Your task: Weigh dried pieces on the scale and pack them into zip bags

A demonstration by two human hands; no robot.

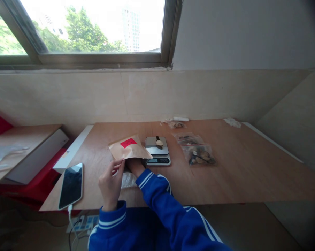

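My left hand point(112, 179) pinches the near edge of a brown paper bag point(132, 150) that carries a red label point(128, 142). My right hand point(135, 166) reaches into the bag's mouth; its fingers are hidden inside. Just right of the bag stands a small kitchen scale point(150, 150) with a lit display, though the digits are too small to read. On its plate lie a pale, shell-like piece and a dark piece point(159, 143). Under my hands, a clear plastic bag point(128, 180) rests on the table.
Several zip bags point(200, 155) with brown and dark pieces lie right of the scale. Farther back are another small bag point(177, 124) and a crumpled white scrap point(232, 122). A tablet point(71, 185) with a charging cable sits at the left edge of the wooden table point(241, 167).
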